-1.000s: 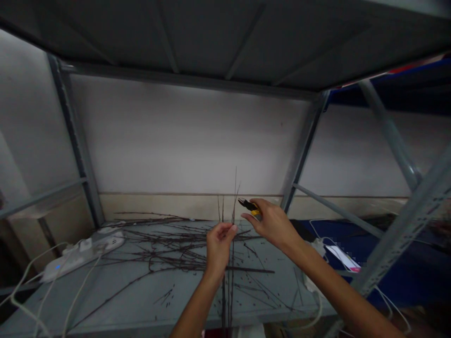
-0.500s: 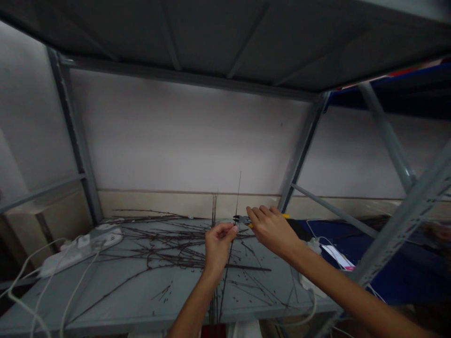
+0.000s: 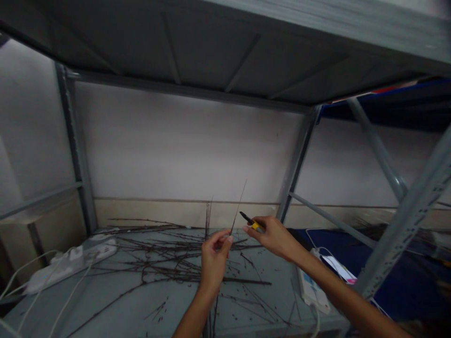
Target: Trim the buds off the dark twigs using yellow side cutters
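My left hand [image 3: 213, 260] pinches a thin dark twig [image 3: 235, 218] between thumb and fingers. The twig's fine tip points up and slightly right, and its lower end runs down below my hand. In my right hand [image 3: 273, 236] is a pair of wire cutters [image 3: 256, 225] with yellow handles, seen edge-on. Their dark tip points up and left, close to the twig but apart from it. Whether the jaws are parted I cannot tell. Beneath my left hand, many dark twigs [image 3: 165, 258] lie in a loose pile, with a few upright stems behind it.
Small cut bits are scattered over the grey shelf [image 3: 120, 312]. A white power strip [image 3: 70, 267] with cables lies at the left, another [image 3: 313, 291] at the right. Beyond a slanted metal post [image 3: 412, 211] is a blue surface with a lit phone [image 3: 338, 268]. A shelf hangs overhead.
The wire cutters have moved off the twig to the right and turned, their tip now pointing up-left. My left hand keeps its pinch, and the twig leans further right. The view has shifted slightly.
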Motion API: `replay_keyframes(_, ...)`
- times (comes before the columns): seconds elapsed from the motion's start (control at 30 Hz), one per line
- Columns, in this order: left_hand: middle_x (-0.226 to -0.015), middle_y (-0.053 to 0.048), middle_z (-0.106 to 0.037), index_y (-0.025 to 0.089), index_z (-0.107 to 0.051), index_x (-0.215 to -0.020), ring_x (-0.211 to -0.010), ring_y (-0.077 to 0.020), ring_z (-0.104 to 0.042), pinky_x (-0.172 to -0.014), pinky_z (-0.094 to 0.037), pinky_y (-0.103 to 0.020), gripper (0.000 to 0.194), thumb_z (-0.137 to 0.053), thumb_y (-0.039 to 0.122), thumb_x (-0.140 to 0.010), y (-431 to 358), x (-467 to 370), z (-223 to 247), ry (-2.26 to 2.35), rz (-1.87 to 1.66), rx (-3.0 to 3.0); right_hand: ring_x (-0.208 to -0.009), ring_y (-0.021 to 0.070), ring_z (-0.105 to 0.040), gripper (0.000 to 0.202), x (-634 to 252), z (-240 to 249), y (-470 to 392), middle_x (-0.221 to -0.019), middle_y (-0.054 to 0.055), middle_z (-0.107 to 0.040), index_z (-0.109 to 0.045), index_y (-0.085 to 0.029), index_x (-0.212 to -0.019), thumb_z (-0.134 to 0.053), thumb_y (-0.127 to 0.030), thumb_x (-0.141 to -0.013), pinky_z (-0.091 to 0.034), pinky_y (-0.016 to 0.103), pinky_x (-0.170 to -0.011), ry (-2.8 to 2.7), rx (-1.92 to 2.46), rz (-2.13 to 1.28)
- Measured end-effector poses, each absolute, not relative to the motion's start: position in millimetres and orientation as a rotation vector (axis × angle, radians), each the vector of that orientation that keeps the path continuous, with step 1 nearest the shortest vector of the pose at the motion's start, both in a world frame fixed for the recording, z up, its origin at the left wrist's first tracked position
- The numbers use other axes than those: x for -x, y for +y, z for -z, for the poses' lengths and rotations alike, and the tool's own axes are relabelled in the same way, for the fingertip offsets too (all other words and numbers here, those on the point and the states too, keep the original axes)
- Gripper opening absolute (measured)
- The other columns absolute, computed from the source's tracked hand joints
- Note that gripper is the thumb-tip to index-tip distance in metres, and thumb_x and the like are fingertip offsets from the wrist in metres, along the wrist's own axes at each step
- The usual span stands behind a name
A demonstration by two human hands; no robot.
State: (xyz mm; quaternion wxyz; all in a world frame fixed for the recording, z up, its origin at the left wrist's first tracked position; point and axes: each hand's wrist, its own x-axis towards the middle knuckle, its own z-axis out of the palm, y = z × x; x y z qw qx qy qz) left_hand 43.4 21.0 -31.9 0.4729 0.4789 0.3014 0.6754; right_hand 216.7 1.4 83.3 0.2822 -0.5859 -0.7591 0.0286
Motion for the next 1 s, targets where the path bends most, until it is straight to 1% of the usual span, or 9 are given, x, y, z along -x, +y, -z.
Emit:
replay_keyframes(0.07, -0.068, 0.000, -0.063, 0.017, -0.079, -0.103, -0.054, -0.0123, -0.051, -0.051, -0.041, -0.023, 0.034, -0.077, 0.041, -0.079, 17, -42, 30, 0.753, -1.680, -1.228, -0.065, 0.0201, -0.059, 0.041, -220, -91, 2, -0.068, 0.004, -0.068, -0.075, -0.014, -0.084, -0.059, -0.051, -0.086, -0.040, 0.029, -0.062, -2.043, 1.570, -0.083)
replay_keyframes(0.13, -0.072, -0.002, -0.066, 0.018, -0.080, -0.104, -0.057, -0.0137, -0.053, -0.052, -0.042, -0.023, 0.034, -0.076, 0.042, -0.080, 14, -41, 28, 0.765, -1.689, -1.261, -0.065, 0.0191, -0.058, 0.039, -222, -96, 0, -0.069, 0.003, -0.067, -0.074, -0.015, -0.081, -0.059, -0.051, -0.086, -0.038, 0.029, -0.061, -2.082, 1.573, -0.083)
replay_keyframes(0.3, -0.083, -0.008, -0.073, 0.018, -0.081, -0.102, -0.071, -0.0195, -0.062, -0.063, -0.050, -0.027, 0.035, -0.077, 0.044, -0.079, 11, -40, 26, 0.760, -1.698, -1.268, -0.060, 0.0160, -0.050, 0.037, -218, -102, -4, -0.062, 0.000, -0.058, -0.068, -0.016, -0.071, -0.061, -0.049, -0.085, -0.031, 0.028, -0.056, -2.190, 1.581, -0.077)
replay_keyframes(0.47, -0.084, -0.009, -0.074, 0.018, -0.080, -0.102, -0.078, -0.0220, -0.065, -0.068, -0.052, -0.029, 0.036, -0.077, 0.045, -0.079, 11, -37, 29, 0.761, -1.718, -1.267, -0.059, 0.0147, -0.047, 0.041, -216, -102, -3, -0.061, -0.001, -0.055, -0.069, -0.015, -0.071, -0.060, -0.052, -0.085, -0.030, 0.027, -0.055, -2.208, 1.595, -0.119)
replay_keyframes(0.63, -0.083, -0.008, -0.074, 0.017, -0.080, -0.102, -0.078, -0.0219, -0.065, -0.070, -0.053, -0.030, 0.038, -0.074, 0.047, -0.081, 10, -35, 30, 0.765, -1.694, -1.332, -0.058, 0.0137, -0.046, 0.046, -217, -102, 3, -0.060, -0.002, -0.054, -0.067, -0.015, -0.070, -0.060, -0.058, -0.086, -0.029, 0.026, -0.054, -2.243, 1.594, -0.093)
replay_keyframes(0.73, -0.082, -0.008, -0.074, 0.016, -0.080, -0.102, -0.078, -0.0216, -0.065, -0.070, -0.053, -0.030, 0.039, -0.074, 0.048, -0.081, 10, -34, 30, 0.765, -1.700, -1.346, -0.057, 0.0147, -0.050, 0.052, -216, -101, 5, -0.060, 0.001, -0.058, -0.068, -0.016, -0.070, -0.055, -0.061, -0.090, -0.030, 0.027, -0.054, -2.297, 1.544, -0.101)
replay_keyframes(0.83, -0.081, -0.008, -0.073, 0.017, -0.080, -0.103, -0.077, -0.0210, -0.064, -0.068, -0.052, -0.029, 0.038, -0.073, 0.048, -0.082, 9, -33, 30, 0.753, -1.698, -1.348, -0.059, 0.0163, -0.057, 0.053, -216, -98, 6, -0.065, 0.003, -0.065, -0.069, -0.017, -0.077, -0.047, -0.062, -0.096, -0.033, 0.027, -0.057, -2.325, 1.482, -0.073)
replay_keyframes(0.93, -0.079, -0.007, -0.072, 0.017, -0.080, -0.103, -0.074, -0.0200, -0.063, -0.065, -0.051, -0.028, 0.038, -0.074, 0.048, -0.082, 6, -32, 29, 0.747, -1.686, -1.340, -0.065, 0.0194, -0.064, 0.053, -216, -91, 7, -0.071, 0.006, -0.070, -0.070, -0.019, -0.091, -0.039, -0.061, -0.100, -0.037, 0.027, -0.061, -2.307, 1.505, 0.071)
replay_keyframes(1.0, -0.077, -0.007, -0.071, 0.017, -0.080, -0.103, -0.071, -0.0194, -0.062, -0.063, -0.050, -0.027, 0.038, -0.074, 0.048, -0.081, 4, -32, 30, 0.749, -1.680, -1.331, -0.072, 0.0223, -0.069, 0.054, -217, -87, 8, -0.076, 0.008, -0.072, -0.070, -0.018, -0.095, -0.038, -0.061, -0.100, -0.040, 0.028, -0.065, -2.288, 1.553, 0.225)
